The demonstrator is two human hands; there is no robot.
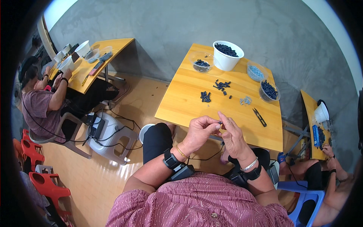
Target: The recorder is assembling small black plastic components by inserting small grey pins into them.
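Observation:
My left hand [199, 133] and my right hand [235, 139] meet over the near edge of the wooden table [177, 102]. Their fingertips pinch a small dark piece [220, 122], mostly covered by the fingers. Just beyond my hands lies a small pile of short black tubular parts [205, 97]. A second pile of black parts [222, 84] sits farther back. To the right is a little heap of tiny pale blue pieces [245, 100], and past it a pair of black thread snips [259, 117].
A white bucket of black parts [224, 62] stands at the back, flanked by clear bowls [201, 62] of black and blue pieces. Co-workers sit at tables [109, 43] on either side. Cables run over a grey stool [113, 138]; a white bucket [145, 132] is by my leg.

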